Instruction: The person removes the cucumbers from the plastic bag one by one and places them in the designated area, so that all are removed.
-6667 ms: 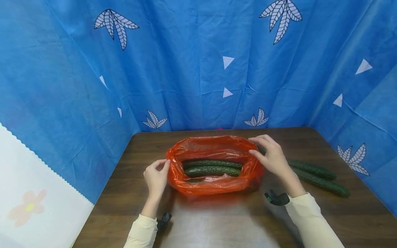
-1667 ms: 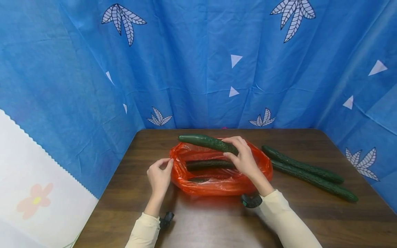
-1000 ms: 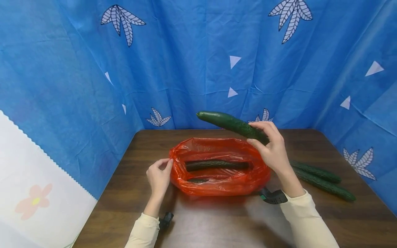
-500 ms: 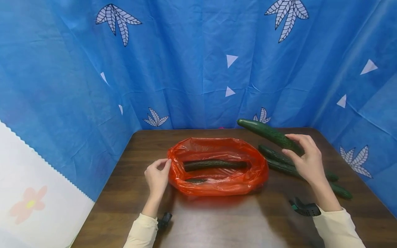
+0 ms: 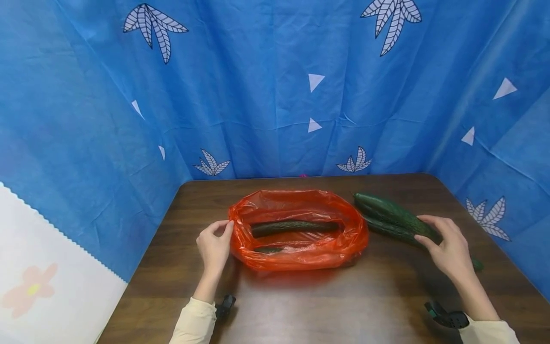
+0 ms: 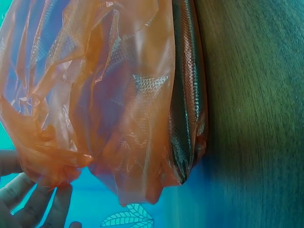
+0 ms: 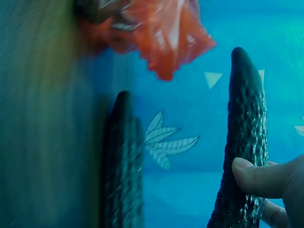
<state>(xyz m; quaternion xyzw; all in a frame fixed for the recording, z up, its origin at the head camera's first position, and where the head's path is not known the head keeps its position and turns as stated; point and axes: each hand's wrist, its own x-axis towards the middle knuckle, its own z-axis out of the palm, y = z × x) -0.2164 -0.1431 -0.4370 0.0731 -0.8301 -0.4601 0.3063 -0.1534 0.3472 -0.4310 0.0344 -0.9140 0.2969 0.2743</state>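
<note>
A red plastic bag (image 5: 301,260) lies mouth-up on the table, its rim spread wide. One cucumber (image 5: 296,227) shows inside it, and part of another green one (image 5: 268,250) peeks out near the front rim. My left hand (image 5: 215,246) pinches the bag's left rim between thumb and fingers. Right of the bag, my right hand (image 5: 449,248) grips a cucumber (image 7: 244,118) by its near part. It is over the cucumbers (image 5: 388,231) lying on the table and partly hides them; the right wrist view shows it apart from them.
The brown wooden table (image 5: 309,306) has a blue patterned curtain (image 5: 258,95) along its back and sides. A white cloth with a flower print (image 5: 51,272) hangs at the left. A black wrist camera (image 5: 447,315) sits under the right wrist.
The right hand has let go of the bag's right rim, lifted a cucumber out, and carried it right, then down over the lying cucumbers. The left hand keeps its hold on the rim.
</note>
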